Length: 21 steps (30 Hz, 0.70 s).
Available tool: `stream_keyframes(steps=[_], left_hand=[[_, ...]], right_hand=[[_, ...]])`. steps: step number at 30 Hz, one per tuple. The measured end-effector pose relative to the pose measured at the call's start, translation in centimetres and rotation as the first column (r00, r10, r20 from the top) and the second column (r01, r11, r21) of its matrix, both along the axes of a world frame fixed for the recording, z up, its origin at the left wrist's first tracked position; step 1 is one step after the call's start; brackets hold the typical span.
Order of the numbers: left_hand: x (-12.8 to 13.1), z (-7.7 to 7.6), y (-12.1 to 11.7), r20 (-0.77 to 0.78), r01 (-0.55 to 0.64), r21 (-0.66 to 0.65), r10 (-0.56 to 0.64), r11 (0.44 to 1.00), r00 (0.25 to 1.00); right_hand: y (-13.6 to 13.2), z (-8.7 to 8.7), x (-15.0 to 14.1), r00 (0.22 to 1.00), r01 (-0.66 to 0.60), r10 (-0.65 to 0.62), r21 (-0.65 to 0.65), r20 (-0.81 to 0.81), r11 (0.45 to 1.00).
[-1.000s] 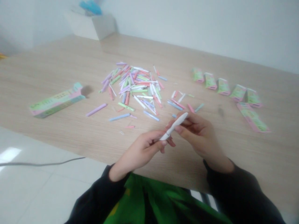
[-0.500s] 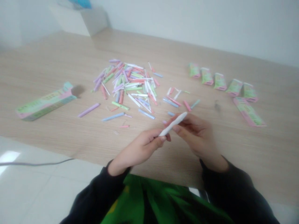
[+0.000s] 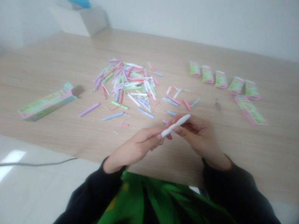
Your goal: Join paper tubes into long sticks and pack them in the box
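Note:
Over the front part of the table, my left hand and my right hand hold one slim white piece with a wavy outline between them. Its near end is pinched by the left thumb and fingers. The right thumb presses on its middle, with the right fingers behind it. What kind of thing it is, I cannot make out. Just beyond the hands lie a blue stick and several other small coloured sticks. Farther back is a loose heap of thin pink, green, purple, blue and white sticks.
An open green-and-pink carton lies at the left. Several similar small boxes stand in a row at the right, with a flat one in front. A white box sits at the back left of the wooden table.
The view has shifted slightly. Both hands stay on the white piece. A joint seen near its lower end a second ago no longer shows, and my left hand has slid slightly along that end.

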<state>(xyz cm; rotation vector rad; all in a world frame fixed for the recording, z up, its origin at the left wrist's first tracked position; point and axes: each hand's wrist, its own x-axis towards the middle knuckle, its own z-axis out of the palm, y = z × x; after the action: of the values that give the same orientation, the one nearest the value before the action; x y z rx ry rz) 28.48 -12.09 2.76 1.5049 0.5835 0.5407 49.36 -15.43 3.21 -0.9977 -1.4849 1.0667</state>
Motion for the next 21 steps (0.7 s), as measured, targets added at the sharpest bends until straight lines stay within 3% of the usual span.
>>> stream_keyframes(steps=[6, 11, 16, 21], left_hand=[[0.7, -0.5, 0.7, 0.053, -0.113, -0.011, 0.113, 0.994, 0.992], [1.0, -0.3, 0.7, -0.017, -0.009, 0.068, 0.01, 0.998, 1.0], [0.9, -0.3, 0.9, 0.067, 0.084, -0.105, -0.077, 0.991, 0.995], [1.4, -0.5, 1.2, 0.047, -0.135, 0.001, 0.134, 0.991, 0.99]], right_hand=[[-0.5, 0.2, 0.2, 0.995, 0.092, -0.091, 0.007, -0.046, 0.996], [0.0, -0.7, 0.6, 0.995, 0.075, -0.074, 0.011, -0.071, 0.997], [0.2, -0.5, 0.7, 0.99, 0.091, -0.091, -0.01, -0.108, 0.996], [-0.1, -0.6, 1.0, 0.988, 0.14, -0.14, -0.018, -0.061, 0.99]])
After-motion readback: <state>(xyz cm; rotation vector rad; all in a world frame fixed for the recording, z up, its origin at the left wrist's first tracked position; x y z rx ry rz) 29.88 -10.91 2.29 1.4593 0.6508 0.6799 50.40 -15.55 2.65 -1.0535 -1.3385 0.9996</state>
